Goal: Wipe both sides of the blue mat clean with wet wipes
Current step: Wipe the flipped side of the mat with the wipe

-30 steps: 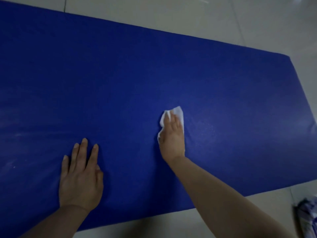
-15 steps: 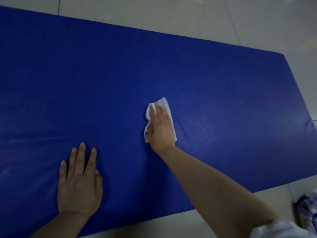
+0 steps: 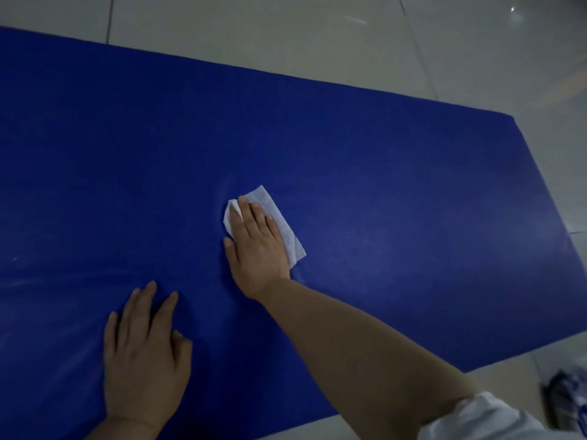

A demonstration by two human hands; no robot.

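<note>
The blue mat (image 3: 397,173) lies flat on the tiled floor and fills most of the view. My right hand (image 3: 257,246) presses a white wet wipe (image 3: 286,227) flat against the middle of the mat, fingers straight on top of it. The wipe sticks out beyond the fingertips and to the right of the palm. My left hand (image 3: 146,354) rests flat on the mat near its front edge, fingers spread and straight, holding nothing. Faint pale streaks show on the mat to the left.
Light grey floor tiles (image 3: 317,36) surround the mat at the back and right. A dark patterned object (image 3: 568,398) lies on the floor at the bottom right corner, partly cut off. A white sleeve (image 3: 482,420) shows at my right arm.
My right hand has slid the wipe leftward across the mat and the wipe now lies more spread out. The left hand has stayed in place.
</note>
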